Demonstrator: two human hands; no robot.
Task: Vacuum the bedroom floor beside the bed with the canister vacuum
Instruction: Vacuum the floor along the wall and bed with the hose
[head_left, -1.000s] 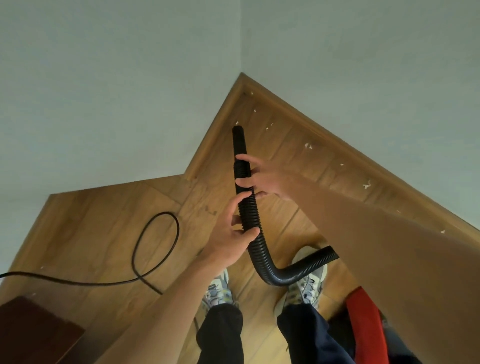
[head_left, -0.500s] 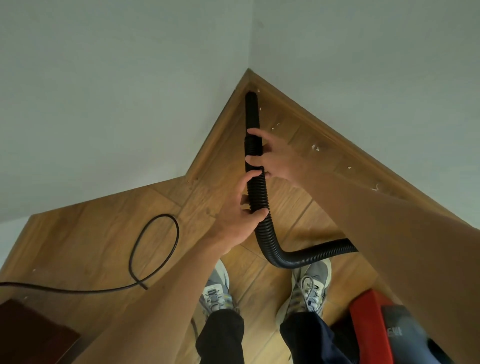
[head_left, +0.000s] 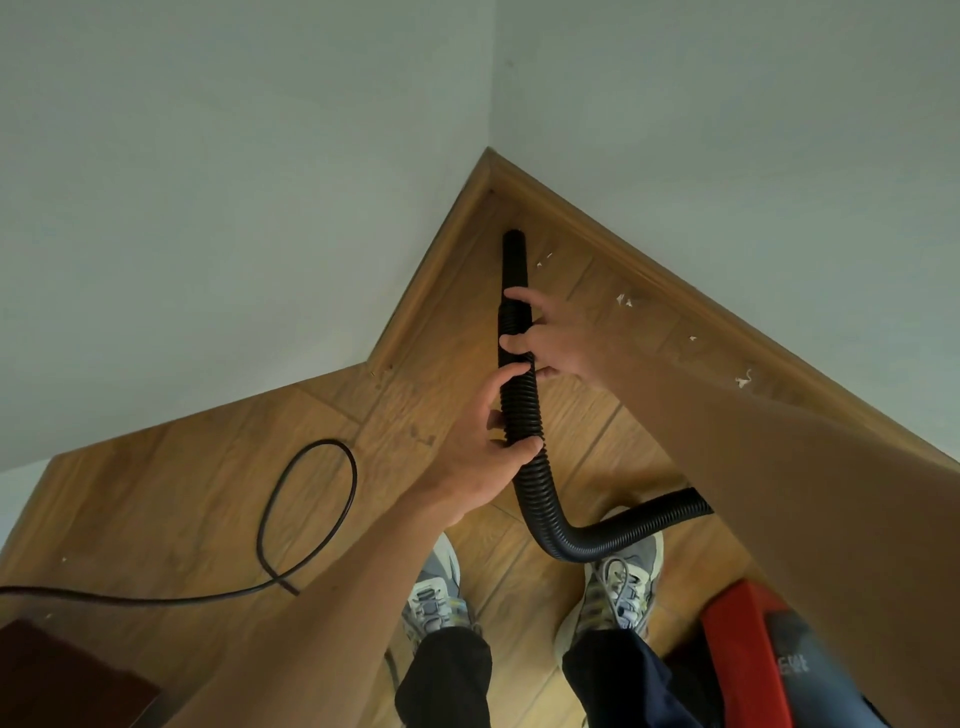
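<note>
Corner cleanup: you're clamping left hand (head_left: 478, 457) and right hand (head_left: 558, 338) fingers (head_left: 522, 299) round the hose (head_left: 524, 415); scraps (head_left: 623, 300) lying right of those fingers are probably needing the next sweep.

A ribbed black plastic hose (head_left: 531, 483) shows a faint sheen against a wood-grain floor (head_left: 182, 493) with a satin finish (marked in places); the skirting board (head_left: 623, 260) is smooth wood, the walls (head_left: 208, 182) matt paint, the canister (head_left: 737, 649) glossy red plastic.
</note>
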